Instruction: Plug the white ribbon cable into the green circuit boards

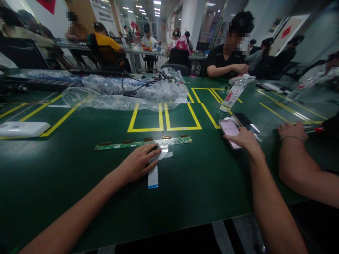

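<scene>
My left hand [145, 159] rests palm down with its fingers stretched out over a white flat ribbon cable [153, 178]. The cable is folded, with a blue-tipped end toward me and another part angled right. Just beyond my fingertips lies a long, narrow green circuit board [122, 145] with several brownish-gold tabs along its far edge. My right hand [247, 143] is closed on a smartphone [230, 129] with a lit pinkish screen, the thumb across its lower part. The other fingers are partly hidden. Close behind it lies a second, dark phone [245, 121].
Clear plastic wrap [127, 95] with black cables covers the table's far side. A tilted-looking drink bottle [234, 93] stands beyond the phones. A white device [23, 129] lies far left. Another person's arm [296, 155] rests at right; a person in black [225, 60] sits opposite.
</scene>
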### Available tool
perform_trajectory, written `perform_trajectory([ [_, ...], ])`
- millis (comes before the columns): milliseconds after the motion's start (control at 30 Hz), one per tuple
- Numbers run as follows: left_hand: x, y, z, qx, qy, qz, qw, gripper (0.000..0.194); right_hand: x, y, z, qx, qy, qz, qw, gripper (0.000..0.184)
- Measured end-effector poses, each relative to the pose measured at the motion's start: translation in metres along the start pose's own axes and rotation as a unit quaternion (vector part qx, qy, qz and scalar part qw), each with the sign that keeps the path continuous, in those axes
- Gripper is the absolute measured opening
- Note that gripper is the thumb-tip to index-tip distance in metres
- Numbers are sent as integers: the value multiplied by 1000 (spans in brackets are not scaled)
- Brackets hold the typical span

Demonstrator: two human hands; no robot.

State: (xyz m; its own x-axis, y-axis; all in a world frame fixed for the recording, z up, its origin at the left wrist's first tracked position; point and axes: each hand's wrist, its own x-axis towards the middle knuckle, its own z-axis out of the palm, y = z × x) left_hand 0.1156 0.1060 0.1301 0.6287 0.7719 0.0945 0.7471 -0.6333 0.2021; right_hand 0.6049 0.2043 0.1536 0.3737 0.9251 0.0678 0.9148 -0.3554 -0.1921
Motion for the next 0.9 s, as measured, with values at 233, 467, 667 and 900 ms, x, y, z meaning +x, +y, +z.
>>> perform_trajectory([
  [233,0,-1,1,-4,4,-1,1000,52,-14,-9,-9,87,65,58,992,102],
  [467,0,-3,3,-4,-1,-3,1000,53,-25,-25,-15,87,47,79,992,110],
  [667,1,-1,2,-8,7,1,1000,52,-32,-35,-14,73,35,36,996,104],
  [900,-1,-1,1,-9,4,-5,1000,53,-31,-38,-3,31,-7,-11,999,103],
])
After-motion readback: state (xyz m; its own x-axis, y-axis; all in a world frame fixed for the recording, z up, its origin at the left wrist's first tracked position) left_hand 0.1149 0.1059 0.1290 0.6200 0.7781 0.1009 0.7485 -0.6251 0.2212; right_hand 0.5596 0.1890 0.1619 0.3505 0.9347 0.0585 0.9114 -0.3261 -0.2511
